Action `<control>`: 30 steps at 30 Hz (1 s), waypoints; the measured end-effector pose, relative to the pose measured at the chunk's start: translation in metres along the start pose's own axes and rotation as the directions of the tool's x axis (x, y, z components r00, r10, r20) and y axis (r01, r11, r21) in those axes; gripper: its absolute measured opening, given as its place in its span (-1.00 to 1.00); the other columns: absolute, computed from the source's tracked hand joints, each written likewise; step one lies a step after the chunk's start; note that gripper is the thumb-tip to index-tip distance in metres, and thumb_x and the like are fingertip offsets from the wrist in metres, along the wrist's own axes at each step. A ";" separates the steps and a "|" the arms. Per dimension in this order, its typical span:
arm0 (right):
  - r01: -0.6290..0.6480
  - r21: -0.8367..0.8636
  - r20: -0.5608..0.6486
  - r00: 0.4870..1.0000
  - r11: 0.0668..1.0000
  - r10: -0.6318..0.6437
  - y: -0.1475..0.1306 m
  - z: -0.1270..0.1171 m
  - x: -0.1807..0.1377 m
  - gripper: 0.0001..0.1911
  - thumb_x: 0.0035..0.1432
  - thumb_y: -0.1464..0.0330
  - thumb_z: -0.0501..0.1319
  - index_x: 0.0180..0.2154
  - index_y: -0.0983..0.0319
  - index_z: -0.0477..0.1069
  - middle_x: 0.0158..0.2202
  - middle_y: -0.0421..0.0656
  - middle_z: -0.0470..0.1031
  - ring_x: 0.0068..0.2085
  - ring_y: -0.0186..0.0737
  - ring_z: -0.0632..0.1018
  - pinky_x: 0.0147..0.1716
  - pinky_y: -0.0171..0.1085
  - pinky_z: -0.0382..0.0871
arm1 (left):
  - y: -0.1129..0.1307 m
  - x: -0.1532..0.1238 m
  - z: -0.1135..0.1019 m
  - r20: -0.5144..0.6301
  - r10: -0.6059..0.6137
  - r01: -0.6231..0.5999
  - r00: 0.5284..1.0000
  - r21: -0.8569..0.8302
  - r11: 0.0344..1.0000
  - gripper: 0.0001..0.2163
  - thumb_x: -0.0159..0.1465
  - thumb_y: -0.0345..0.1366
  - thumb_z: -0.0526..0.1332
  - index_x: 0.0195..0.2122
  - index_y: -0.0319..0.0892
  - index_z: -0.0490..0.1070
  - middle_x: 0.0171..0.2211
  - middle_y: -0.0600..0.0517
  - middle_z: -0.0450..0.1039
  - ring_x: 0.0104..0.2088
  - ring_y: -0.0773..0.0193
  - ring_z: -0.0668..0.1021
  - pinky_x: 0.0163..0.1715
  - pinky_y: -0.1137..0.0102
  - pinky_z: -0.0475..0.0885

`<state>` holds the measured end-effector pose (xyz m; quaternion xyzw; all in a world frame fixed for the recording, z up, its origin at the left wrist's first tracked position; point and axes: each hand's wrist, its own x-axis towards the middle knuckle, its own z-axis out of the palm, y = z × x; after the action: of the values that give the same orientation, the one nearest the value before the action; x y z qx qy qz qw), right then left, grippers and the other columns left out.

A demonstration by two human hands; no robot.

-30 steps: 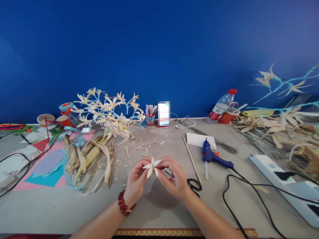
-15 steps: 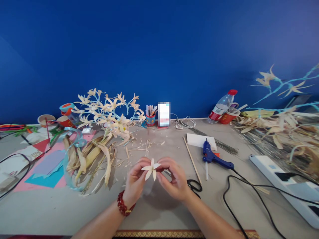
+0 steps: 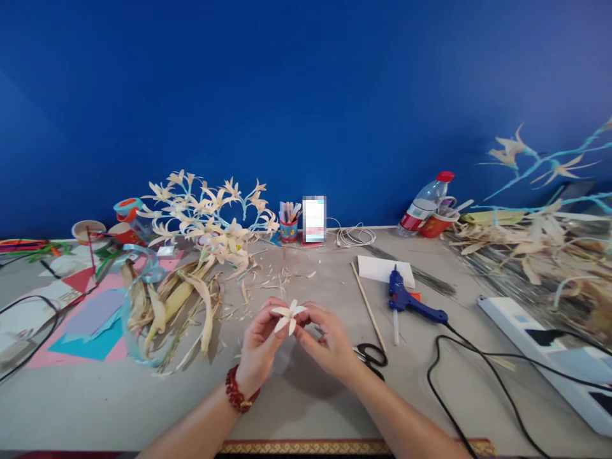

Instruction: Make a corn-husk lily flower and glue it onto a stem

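Note:
A small cream husk flower [image 3: 288, 315] with thin pointed petals is pinched between both my hands just above the table. My left hand [image 3: 258, 350], with a red bead bracelet at the wrist, grips it from the left with curled fingers. From the right, my right hand [image 3: 327, 344] closes its fingertips on the flower's base. Black scissors [image 3: 369, 355] lie right beside my right wrist.
A blue glue gun [image 3: 411, 303] with a black cord, a wooden stick [image 3: 368, 306] and white paper lie to the right. Corn husks [image 3: 176, 299] and a bouquet of husk flowers [image 3: 210, 213] sit left. A white power strip [image 3: 540, 347], bottle [image 3: 425, 204] and husk pile are at right.
Both hands with the flower shifted slightly up and left, and the flower has turned a little between the fingers.

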<state>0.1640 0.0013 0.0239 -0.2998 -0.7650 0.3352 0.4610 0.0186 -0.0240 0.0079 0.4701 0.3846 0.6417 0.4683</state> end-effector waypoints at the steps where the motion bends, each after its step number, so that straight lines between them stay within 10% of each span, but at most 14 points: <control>1: -0.005 0.004 0.004 1.000 1.000 0.005 0.000 0.000 0.000 -0.90 0.20 0.39 0.15 -0.39 0.21 0.33 -0.44 -0.20 0.41 -0.40 -0.30 0.45 -0.39 -0.35 0.32 | 0.000 0.000 0.000 -0.004 -0.005 0.005 1.000 0.002 1.000 -0.87 0.13 -0.24 0.31 -0.39 -0.19 0.47 -0.32 0.00 0.34 -0.31 0.26 0.42 -0.29 0.41 0.38; 30: 0.053 -0.017 0.019 0.998 0.998 -0.053 0.003 0.004 -0.003 -0.94 0.19 0.43 0.13 -0.37 0.21 0.32 -0.43 -0.20 0.37 -0.41 -0.31 0.41 -0.38 -0.35 0.29 | 0.004 -0.002 -0.005 0.147 0.288 -0.321 0.946 0.321 0.891 -0.90 0.24 -0.43 0.15 -0.30 -0.14 0.44 -0.30 0.01 0.37 -0.25 0.23 0.44 -0.22 0.36 0.33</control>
<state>0.1626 -0.0006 0.0188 -0.2803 -0.7798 0.3189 0.4600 0.0134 -0.0277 0.0095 0.6285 0.3882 0.6077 0.2915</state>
